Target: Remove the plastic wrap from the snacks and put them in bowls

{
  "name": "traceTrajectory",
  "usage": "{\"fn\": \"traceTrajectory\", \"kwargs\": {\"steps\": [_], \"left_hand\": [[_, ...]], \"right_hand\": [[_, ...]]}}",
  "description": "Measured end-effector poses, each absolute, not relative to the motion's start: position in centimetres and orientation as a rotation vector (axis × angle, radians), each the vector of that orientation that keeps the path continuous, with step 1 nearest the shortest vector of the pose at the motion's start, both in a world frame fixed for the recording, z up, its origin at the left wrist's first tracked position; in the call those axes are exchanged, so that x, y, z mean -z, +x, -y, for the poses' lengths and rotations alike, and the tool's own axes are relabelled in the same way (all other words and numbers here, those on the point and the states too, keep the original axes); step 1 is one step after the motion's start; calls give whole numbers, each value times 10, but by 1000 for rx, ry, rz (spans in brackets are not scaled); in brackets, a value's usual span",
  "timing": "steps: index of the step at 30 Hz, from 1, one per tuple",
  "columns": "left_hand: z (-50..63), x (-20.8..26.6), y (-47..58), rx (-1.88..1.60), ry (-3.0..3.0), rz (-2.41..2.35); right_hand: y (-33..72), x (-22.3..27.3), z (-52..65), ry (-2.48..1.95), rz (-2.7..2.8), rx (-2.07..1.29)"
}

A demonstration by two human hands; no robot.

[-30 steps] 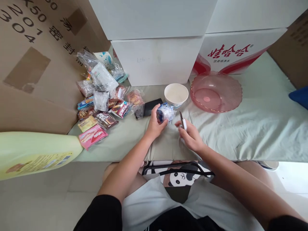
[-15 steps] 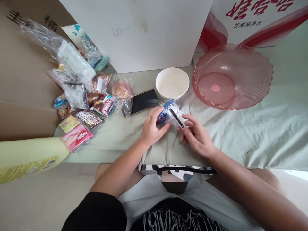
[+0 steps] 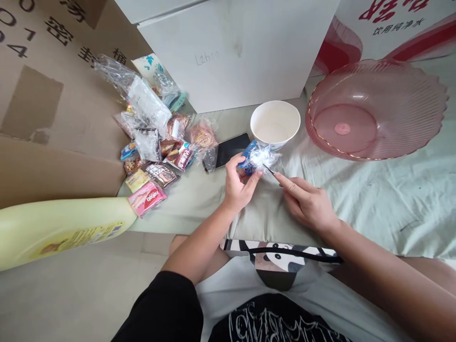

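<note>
My left hand is closed around a blue and clear plastic packet, fingers and thumb on its left side. What the packet holds is hard to make out. In my right hand is a slim utility knife, its handle mostly covered by my fingers and the forefinger stretched along it. The knife's tip meets the crinkled clear plastic on the packet's right side. Just behind the packet stands a white paper bowl. A dark phone lies left of it, partly under a clear wrapper.
To the right stands a large pink transparent basin. Several wrapped snacks are heaped at left, beside a cardboard box and a pale yellow bottle. A white box closes off the back.
The camera view has swung left. My right hand has turned the knife flatter and brought its tip to the packet's plastic. The left hand keeps its hold.
</note>
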State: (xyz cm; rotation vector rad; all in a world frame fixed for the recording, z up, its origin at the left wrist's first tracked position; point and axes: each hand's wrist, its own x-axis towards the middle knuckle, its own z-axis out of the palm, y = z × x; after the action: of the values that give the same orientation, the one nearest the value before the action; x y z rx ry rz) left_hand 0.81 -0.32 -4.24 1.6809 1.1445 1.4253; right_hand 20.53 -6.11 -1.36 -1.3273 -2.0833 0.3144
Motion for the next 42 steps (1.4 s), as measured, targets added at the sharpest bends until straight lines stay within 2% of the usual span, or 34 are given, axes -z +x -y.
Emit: {"fn": "traceTrajectory", "kwargs": {"steps": [5, 7, 11, 14, 17, 20, 24, 29, 36, 38, 42], "left_hand": [[-4, 29, -3, -1488, 1522, -1346], [-4, 27, -9, -1446, 1642, -1420], [-2, 24, -14, -1110, 2049, -1506], [-3, 21, -17, -1188, 2125, -1627], [-3, 14, -18, -1311, 2258, -1344], [3, 10, -13, -1141, 2338, -1096], [8, 15, -3, -1043, 1952, -1182], [-6, 21, -7, -1273, 1387, -1252], [-16, 10, -21, -1477, 1375, -1259], [-11, 2, -22, -1310, 1609, -1157], [0, -12, -26, -662, 2083, -1057]], "right_hand": [[221, 10, 56, -1417, 2127, -251], [235, 8, 50, -1564, 2082, -131], [255, 6, 41, -1750, 2045, -4], [253, 5, 40, -1778, 1977, 63], [242, 5, 44, -1583, 1990, -44], [229, 7, 49, -1312, 2044, -305], [218, 14, 51, -1170, 2088, -486], [225, 12, 48, -1158, 2027, -327], [243, -3, 46, -1381, 1710, -316], [244, -4, 45, -1404, 1673, -309], [254, -8, 43, -1416, 1683, -248]]}}
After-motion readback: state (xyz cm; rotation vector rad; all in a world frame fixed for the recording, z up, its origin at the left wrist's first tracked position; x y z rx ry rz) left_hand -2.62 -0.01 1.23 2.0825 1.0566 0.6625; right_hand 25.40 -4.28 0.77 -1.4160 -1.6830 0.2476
